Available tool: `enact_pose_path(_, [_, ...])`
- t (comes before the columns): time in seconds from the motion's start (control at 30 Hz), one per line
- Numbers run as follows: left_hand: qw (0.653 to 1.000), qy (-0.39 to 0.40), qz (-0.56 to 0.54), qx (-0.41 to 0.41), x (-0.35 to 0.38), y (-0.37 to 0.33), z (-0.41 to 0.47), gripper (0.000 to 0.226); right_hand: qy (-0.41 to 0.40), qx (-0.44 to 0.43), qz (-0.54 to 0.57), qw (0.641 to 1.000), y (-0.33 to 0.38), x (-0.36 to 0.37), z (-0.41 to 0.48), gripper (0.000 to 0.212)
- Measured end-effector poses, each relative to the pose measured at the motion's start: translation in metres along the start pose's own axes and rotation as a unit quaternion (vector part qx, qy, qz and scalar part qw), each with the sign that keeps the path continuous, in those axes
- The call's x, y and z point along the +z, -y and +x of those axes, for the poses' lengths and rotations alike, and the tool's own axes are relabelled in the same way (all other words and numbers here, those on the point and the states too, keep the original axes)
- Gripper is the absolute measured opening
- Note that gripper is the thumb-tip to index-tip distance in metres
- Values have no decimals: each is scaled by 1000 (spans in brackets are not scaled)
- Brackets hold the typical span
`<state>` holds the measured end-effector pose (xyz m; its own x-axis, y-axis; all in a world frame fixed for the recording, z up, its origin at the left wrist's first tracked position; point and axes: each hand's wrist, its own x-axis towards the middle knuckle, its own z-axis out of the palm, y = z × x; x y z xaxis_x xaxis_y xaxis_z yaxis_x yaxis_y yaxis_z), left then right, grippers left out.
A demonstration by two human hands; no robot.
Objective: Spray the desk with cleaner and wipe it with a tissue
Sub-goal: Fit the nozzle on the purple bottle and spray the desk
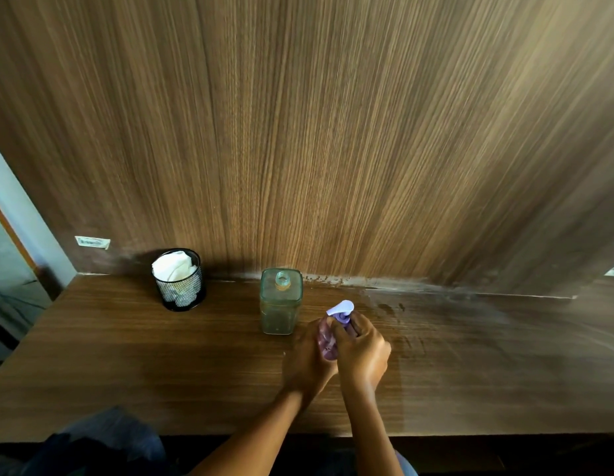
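A small purple spray bottle with a pale lilac nozzle sits between both hands over the middle of the wooden desk. My left hand wraps the bottle's body from the left. My right hand grips its neck and trigger from the right. The nozzle points away from me, toward the back wall. White tissue is stuffed in a black mesh cup at the back left of the desk. Faint wet marks show on the desk right of the bottle.
A clear square glass bottle without a cap stands just left of the hands. A wood-grain wall panel rises behind the desk. The desk's front edge runs near the bottom, with dark clothing below it at the left.
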<state>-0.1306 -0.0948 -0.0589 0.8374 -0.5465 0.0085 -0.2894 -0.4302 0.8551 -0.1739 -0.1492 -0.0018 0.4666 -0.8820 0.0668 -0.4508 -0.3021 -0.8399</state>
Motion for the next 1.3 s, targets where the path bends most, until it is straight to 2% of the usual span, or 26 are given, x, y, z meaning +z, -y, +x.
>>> enact_pose_path(0.13, [999, -17, -30, -8, 1, 4, 2, 22, -15, -13, -14, 1000, 2, -2, -6, 15])
enact_pose_path(0.53, [999, -12, -45, 5, 1, 3, 0, 21, -18, -14, -13, 1000, 6, -2, -10, 27])
enact_pose_path(0.67, [998, -13, -65, -23, -5, -6, 0, 38, -26, -1, 2, 1000, 7, 1, -10, 28])
enact_pose_path(0.77, [987, 2, -154, -36, 0, -8, -2, 24, -64, 1, 22, 998, 10, -3, -4, 23])
enact_pose_path(0.9, [984, 17, -176, -7, 11, -5, -6, 45, -92, 3, 40, 995, 9, -9, 9, 29])
enact_pose_path(1.0, [985, 12, -172, 2, 13, -10, -8, 29, -105, 16, 45, 993, 5, -10, 11, 31])
enact_pose_path(1.13, [983, 52, -175, -20, 26, -14, -8, 22, -112, 39, 43, 992, -2, -15, 12, 28])
enact_pose_path(1.27, [982, 51, -179, -43, 42, -7, -11, 57, -109, 56, 53, 991, -9, -17, 13, 24])
enact_pose_path(1.3, [986, 52, -153, -47, 43, -8, -12, 56, -106, 52, 55, 991, -11, -17, 13, 19])
